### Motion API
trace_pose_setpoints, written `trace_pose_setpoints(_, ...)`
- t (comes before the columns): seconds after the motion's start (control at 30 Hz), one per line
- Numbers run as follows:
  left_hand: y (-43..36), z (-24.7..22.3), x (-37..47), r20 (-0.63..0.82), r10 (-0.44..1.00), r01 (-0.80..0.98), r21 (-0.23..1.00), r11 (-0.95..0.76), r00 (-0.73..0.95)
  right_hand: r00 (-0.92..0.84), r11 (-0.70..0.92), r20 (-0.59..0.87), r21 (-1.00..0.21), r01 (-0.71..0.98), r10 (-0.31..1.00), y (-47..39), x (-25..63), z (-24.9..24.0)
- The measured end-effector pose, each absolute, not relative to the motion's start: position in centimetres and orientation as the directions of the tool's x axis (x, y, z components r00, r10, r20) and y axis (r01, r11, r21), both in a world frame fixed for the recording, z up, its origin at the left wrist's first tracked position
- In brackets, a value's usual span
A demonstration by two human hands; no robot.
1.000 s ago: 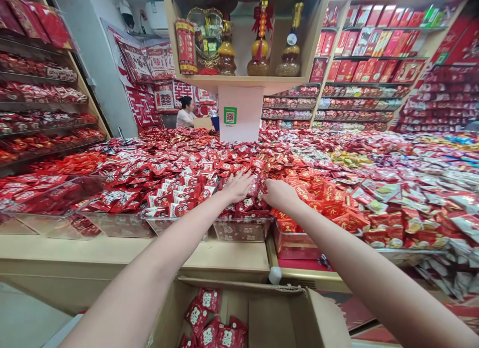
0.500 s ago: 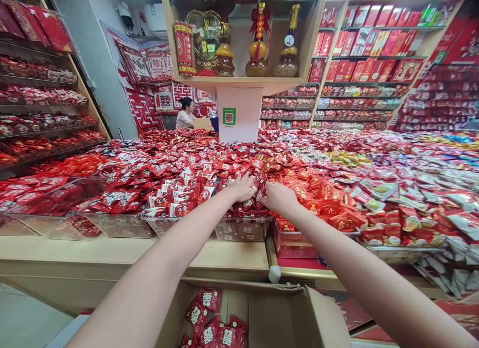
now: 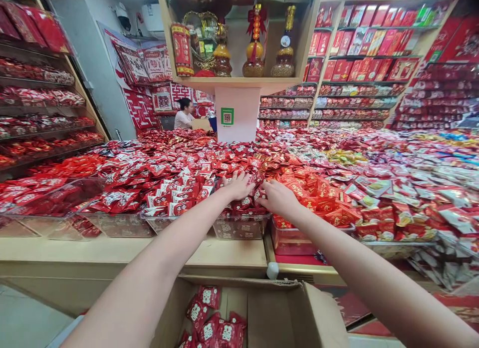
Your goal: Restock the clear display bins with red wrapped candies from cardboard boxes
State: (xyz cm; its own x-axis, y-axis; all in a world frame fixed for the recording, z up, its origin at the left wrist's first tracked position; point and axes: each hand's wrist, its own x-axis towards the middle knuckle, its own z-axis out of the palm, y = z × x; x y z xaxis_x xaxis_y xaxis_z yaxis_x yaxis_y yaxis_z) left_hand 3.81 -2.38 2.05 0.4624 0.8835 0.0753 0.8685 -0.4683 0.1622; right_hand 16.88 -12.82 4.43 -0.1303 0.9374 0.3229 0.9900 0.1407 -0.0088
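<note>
My left hand (image 3: 238,186) lies with spread fingers on top of the dark red candy packets (image 3: 245,204), which fill a clear plastic bin (image 3: 239,229). Just to its right, my right hand (image 3: 280,198) rests at the edge of the same heap. Its thumb and fingers are apart and bent around the side of the packets, with some fingertips hidden. Below my forearms stands an open cardboard box (image 3: 275,313), where several red packets with white characters (image 3: 208,330) lie on the left side.
Neighbouring bins hold red-and-white packets (image 3: 179,195) on the left and orange-red packets (image 3: 324,198) on the right. A display cabinet (image 3: 239,82) with bottles overhangs the heap. A person (image 3: 183,116) sits at the back left. Stocked shelves line both sides.
Both hands stay at the same bin. The fingers of my right hand have loosened and spread a little. The view has shifted slightly.
</note>
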Motion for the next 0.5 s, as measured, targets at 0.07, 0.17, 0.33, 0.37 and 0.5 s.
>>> trace_pose_setpoints(0.07, -2.3, 2.1, 3.7, 0.105, 0.883, 0.865, 0.179, -0.469, 0.457, -0.135, 0.149, 0.352, -0.012, 0.989, 0.926, -13.3, 17.0, 5.0)
trace_pose_setpoints(0.17, -2.5, 2.8, 3.4, 0.174, 0.881, 0.858, 0.209, -0.469, 0.44, -0.148, 0.188, 0.435, -0.05, 0.981, 0.888, -15.5, 16.7, 5.7)
trace_pose_setpoints(0.33, -6.1, 4.3, 1.6, 0.45, 0.79, 0.773, 0.282, -0.569, 0.417, -0.394, 0.462, 0.273, -0.264, 0.847, 0.878, -22.2, 13.5, -0.1)
trace_pose_setpoints(0.37, -7.6, 4.1, 0.9, 0.549, 0.728, 0.699, 0.323, -0.638, 0.41, -0.49, 0.514, 0.157, -0.32, 0.796, 0.857, -23.4, 12.5, -2.8)
trace_pose_setpoints(0.5, -15.6, -0.4, -2.5, 0.688, 0.602, 0.319, 0.511, -0.798, 0.405, -0.537, 0.381, -0.29, -0.454, 0.806, 0.792, -26.5, 8.1, -14.9)
